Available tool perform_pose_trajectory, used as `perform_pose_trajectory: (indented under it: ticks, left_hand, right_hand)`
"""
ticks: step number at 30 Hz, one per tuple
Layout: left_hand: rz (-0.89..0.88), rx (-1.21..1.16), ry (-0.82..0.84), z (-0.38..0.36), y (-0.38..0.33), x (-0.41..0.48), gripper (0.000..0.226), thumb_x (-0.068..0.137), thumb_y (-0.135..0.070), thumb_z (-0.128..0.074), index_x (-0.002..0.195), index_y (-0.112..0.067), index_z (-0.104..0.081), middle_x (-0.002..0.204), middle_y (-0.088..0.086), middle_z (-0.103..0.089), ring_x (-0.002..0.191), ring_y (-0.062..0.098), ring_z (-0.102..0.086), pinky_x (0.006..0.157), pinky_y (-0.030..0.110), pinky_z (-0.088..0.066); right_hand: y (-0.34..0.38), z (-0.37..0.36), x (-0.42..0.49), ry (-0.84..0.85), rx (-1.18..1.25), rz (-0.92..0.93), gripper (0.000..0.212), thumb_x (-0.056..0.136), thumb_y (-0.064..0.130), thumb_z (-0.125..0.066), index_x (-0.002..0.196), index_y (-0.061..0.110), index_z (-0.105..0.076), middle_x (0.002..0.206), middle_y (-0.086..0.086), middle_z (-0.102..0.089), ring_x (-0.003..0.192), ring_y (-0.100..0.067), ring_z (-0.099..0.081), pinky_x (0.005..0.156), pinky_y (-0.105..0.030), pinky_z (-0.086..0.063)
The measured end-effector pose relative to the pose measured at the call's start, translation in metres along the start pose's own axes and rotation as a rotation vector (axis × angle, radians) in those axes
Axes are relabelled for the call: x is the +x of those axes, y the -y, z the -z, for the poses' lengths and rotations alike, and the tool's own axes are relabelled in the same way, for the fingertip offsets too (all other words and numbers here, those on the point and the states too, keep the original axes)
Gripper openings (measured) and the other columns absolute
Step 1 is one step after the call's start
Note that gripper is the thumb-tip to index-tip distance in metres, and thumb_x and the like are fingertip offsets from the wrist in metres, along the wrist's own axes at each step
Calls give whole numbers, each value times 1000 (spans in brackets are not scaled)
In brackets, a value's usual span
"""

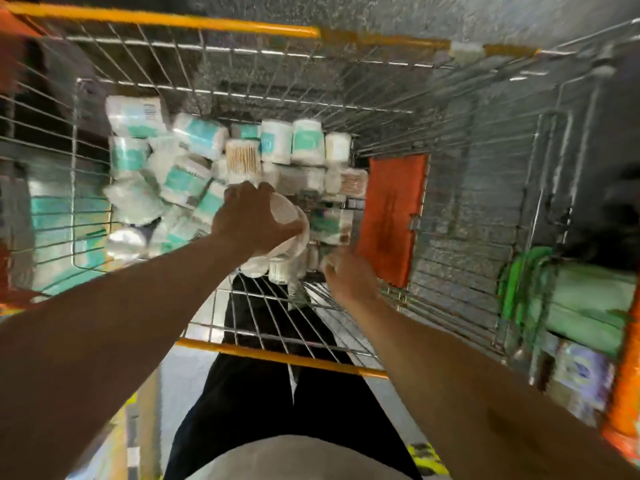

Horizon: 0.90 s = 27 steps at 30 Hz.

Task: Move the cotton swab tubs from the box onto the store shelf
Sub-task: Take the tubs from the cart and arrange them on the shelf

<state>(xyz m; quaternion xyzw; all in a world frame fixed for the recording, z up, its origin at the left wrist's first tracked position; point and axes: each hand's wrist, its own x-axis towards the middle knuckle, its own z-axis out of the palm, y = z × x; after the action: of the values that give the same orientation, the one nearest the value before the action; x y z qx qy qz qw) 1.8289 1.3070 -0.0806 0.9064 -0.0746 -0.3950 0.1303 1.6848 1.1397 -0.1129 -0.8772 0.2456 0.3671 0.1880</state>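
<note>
**Clerk:** Item and location?
**Stocker:** Swab tubs (277, 142): small, round, plastic, with teal-and-white labels. Some are clear and show the sticks. No box is visible. They lie in a wire cart (207, 21), heaped thickest along its left side and into the far-left corner. One row stands upright near the middle, and a few lie at the near edge.

**Clerk:** In hand?
**Stocker:** One clear tub (289, 216), tilted. The left hand (252, 220) grips it from above, fingers curled over its top. The right hand (349, 277) is low at the near edge among small tubs, fingers bent. Blur hides whether it holds one.

**Clerk:** Handling?
**Stocker:** Judged light, stiff-walled, smooth and probably slippery. A lid could pop under a hard squeeze, so take hold round the body, not by the lid alone. The heap is loose and may slide as one comes out.

**Clerk:** Surface and room?
**Stocker:** The cart has a mesh bottom and an orange-yellow rim. An orange flap (391, 216) lies against its right side. The floor (450, 15) is grey and speckled. A shelf (623, 375) to the cart's right carries green packs (588, 289). Blurred teal stock shows beyond the left side.
</note>
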Motion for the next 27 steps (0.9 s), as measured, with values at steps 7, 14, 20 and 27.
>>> perform_pose_trajectory:
  ticks: [7, 14, 20, 27]
  left_hand:
    - [-12, 48, 81, -15, -17, 13, 106, 62, -90, -61, 137, -17, -45, 130, 14, -48, 133, 41, -40, 98, 55, -48]
    - [-18, 84, 100, -23, -22, 7, 105, 67, -88, -60, 144, -20, -38, 135, 15, -46, 128, 40, -43, 98, 53, -48]
    - [-31, 75, 27, -23, -27, 4, 97, 68, -84, -64, 140, -22, -42, 134, 12, -48, 131, 38, -41, 100, 50, -46]
    - [-66, 41, -48, -17, -32, 19, 100, 64, -82, -69, 133, -17, -37, 126, 7, -52, 120, 35, -45, 90, 47, -48]
  right_hand:
    - [-30, -19, 6, 119, -118, -173, 73, 80, 35, -81, 142, 28, -42, 144, -7, -45, 134, -33, -39, 96, -51, -51]
    - [-39, -24, 13, 77, 30, -79, 64, 86, 10, -74, 140, 25, -44, 131, -4, -49, 109, -26, -61, 80, -40, -59]
    - [-46, -13, 18, 142, -73, -32, 51, 87, 32, -77, 132, 36, -53, 116, 4, -57, 104, -21, -62, 74, -31, -43]
    - [-23, -17, 42, 14, -64, -64, 32, 97, 53, -45, 105, 25, -60, 91, 3, -65, 75, -18, -64, 64, -37, -59]
